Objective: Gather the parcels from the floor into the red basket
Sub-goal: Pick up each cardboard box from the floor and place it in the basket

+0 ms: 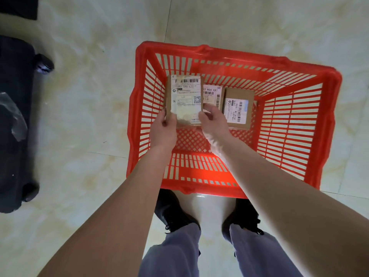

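Observation:
The red basket (299, 124) stands on the floor right in front of my feet. Both hands reach down into it. My left hand (163, 128) grips the near left corner of a brown cardboard parcel (185, 96) with a white shipping label. My right hand (214, 120) holds the same parcel's near right edge. Two more parcels lie on the basket's bottom: a white-labelled one (212, 94) partly hidden behind the held parcel, and a brown box (238, 108) to its right.
A black wheeled suitcase (14, 120) lies on the pale tiled floor at the left, with crumpled clear plastic (14, 116) on it. My black shoes (175, 210) stand just behind the basket's near wall.

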